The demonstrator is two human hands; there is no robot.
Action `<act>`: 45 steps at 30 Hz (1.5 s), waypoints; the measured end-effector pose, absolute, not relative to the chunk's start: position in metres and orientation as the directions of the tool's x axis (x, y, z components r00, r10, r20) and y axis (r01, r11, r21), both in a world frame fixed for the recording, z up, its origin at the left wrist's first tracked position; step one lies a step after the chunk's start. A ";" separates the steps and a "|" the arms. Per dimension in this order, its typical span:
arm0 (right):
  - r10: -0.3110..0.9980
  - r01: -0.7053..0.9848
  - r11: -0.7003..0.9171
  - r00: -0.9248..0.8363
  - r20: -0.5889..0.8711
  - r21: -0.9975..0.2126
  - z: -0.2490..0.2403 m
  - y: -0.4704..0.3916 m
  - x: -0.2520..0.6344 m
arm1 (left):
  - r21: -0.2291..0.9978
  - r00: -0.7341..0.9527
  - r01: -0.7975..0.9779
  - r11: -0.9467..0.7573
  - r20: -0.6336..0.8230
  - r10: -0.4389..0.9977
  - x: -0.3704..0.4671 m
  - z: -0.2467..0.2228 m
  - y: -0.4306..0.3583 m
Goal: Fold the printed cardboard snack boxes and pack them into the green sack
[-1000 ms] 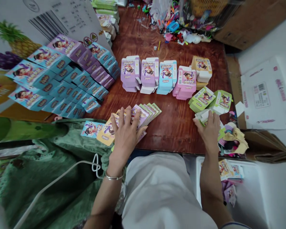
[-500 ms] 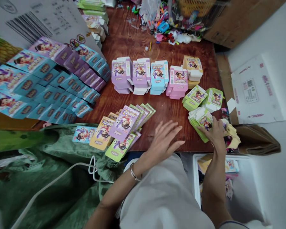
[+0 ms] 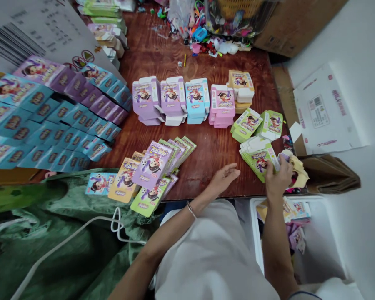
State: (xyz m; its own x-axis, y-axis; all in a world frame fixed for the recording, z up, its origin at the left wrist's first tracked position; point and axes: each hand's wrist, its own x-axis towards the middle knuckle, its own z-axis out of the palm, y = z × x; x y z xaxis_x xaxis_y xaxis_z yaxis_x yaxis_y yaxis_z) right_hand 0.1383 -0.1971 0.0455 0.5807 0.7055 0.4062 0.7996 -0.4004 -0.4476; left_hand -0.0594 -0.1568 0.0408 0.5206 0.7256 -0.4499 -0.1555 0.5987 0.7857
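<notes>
My left hand (image 3: 223, 179) hovers over the bare front of the brown table (image 3: 203, 160), fingers stretched out and holding nothing. My right hand (image 3: 278, 175) is at the right edge of a fanned pile of flat green cartons (image 3: 258, 156). Its thumb lies against the pile, apart from the bent fingers. Those fingers are by a small pale purple item (image 3: 286, 155) whose kind I cannot make out. Behind the pile are two more green carton stacks (image 3: 246, 123). On the left, flat purple, orange and green cartons (image 3: 153, 166) overlap.
Purple, blue, pink and orange carton stacks (image 3: 197, 100) stand in a row. Blue and purple filled boxes (image 3: 46, 121) are piled at left. Small toys (image 3: 206, 37) lie at the back. A white bin (image 3: 325, 246) stands below right; a white cable (image 3: 65, 246) crosses green cloth.
The view has swung slightly right. My right hand has slid from the top of the green pile to its right edge. My left hand has turned, its fingers now closer together.
</notes>
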 end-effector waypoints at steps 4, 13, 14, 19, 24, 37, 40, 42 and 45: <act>0.634 0.391 -0.199 0.750 0.186 -0.899 0.060 -0.202 0.090 | 0.704 0.590 -0.323 0.632 -0.372 0.716 -0.065 0.049 -0.157; 0.912 0.697 0.186 0.140 0.385 -0.693 0.071 -0.190 0.011 | 0.537 0.609 -0.467 0.703 -0.381 0.696 -0.109 0.070 -0.157; 0.913 0.686 0.255 0.061 0.404 -0.681 0.073 -0.185 0.012 | 0.544 0.620 -0.436 0.717 -0.396 0.677 -0.115 0.069 -0.157; 0.879 0.573 0.424 -0.074 0.471 -0.702 0.081 -0.174 0.021 | 0.501 0.740 -0.344 0.794 -0.377 0.558 -0.137 0.071 -0.161; 0.938 0.422 0.173 0.206 0.280 -0.890 0.075 -0.184 0.019 | 0.554 0.549 -0.293 0.779 -0.570 0.612 -0.136 0.076 -0.154; 0.979 0.187 -0.056 0.205 -0.017 -0.981 0.069 -0.186 -0.013 | 0.990 0.191 0.138 0.025 -0.052 0.980 -0.141 0.075 -0.158; 0.973 0.002 -0.119 0.198 -0.116 -0.993 0.071 -0.182 -0.016 | 0.990 0.168 0.129 0.062 -0.084 0.982 -0.143 0.070 -0.153; 0.969 0.020 -0.098 0.228 -0.091 -0.995 0.074 -0.179 -0.014 | 0.981 0.176 0.159 0.115 -0.143 0.974 -0.143 0.069 -0.151; 0.976 0.256 0.004 0.212 0.060 -0.967 0.079 -0.175 -0.009 | 0.960 0.200 0.231 0.157 -0.205 0.958 -0.144 0.074 -0.149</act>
